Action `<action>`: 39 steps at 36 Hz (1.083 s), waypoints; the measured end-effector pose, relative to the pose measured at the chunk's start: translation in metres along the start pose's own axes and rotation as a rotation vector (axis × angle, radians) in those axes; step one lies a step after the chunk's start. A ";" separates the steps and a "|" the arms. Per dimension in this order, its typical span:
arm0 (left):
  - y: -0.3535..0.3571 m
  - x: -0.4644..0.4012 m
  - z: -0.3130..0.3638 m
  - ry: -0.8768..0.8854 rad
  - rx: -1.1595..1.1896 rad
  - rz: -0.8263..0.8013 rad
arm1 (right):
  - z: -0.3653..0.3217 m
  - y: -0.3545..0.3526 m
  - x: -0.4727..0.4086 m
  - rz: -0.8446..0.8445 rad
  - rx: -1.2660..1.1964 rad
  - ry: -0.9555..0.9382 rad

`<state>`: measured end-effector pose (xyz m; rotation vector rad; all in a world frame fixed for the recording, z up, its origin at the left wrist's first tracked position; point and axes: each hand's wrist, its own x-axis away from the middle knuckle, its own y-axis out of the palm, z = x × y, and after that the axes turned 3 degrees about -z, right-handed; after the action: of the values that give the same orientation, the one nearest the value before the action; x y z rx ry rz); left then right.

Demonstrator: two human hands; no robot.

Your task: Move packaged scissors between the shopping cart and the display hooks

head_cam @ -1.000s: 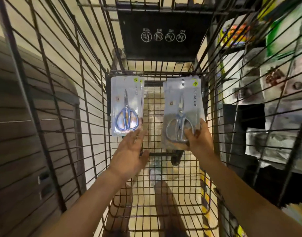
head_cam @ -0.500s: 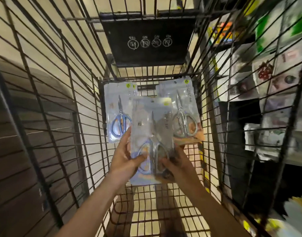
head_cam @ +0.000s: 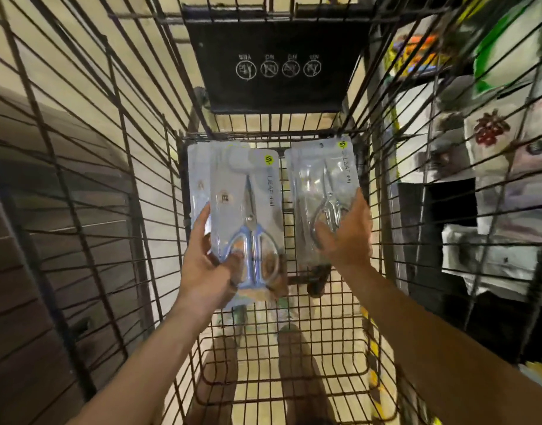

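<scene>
Sorting scissor packs in the shopping cart (head_cam: 159, 228)
Left hand (head_cam: 207, 271) pinches the blue-handled pack (head_cam: 248, 216) for stacking; right hand (head_cam: 345, 237), fingers curled, grips the silver pack (head_cam: 322, 179)

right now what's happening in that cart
A person reaches into a wire shopping cart. The left hand grips a pack of blue-handled scissors, thumb across its front. The right hand holds the pack of silver-handled scissors at the cart's far end. More packs sit behind the blue one.

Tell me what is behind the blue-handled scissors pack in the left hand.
Behind the blue-handled pack, another pack's edge shows. Its contents are covered, and so is any pack beneath.
</scene>
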<state>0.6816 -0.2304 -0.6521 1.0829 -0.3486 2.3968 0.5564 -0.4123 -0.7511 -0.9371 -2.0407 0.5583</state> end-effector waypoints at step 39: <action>-0.031 0.048 0.015 0.172 -0.208 0.051 | -0.033 -0.042 0.086 -0.172 -0.435 0.064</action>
<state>0.6802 -0.1948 -0.6045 0.7789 -0.5566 2.4130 0.5307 -0.3706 -0.6629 -0.9949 -2.2002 -0.0132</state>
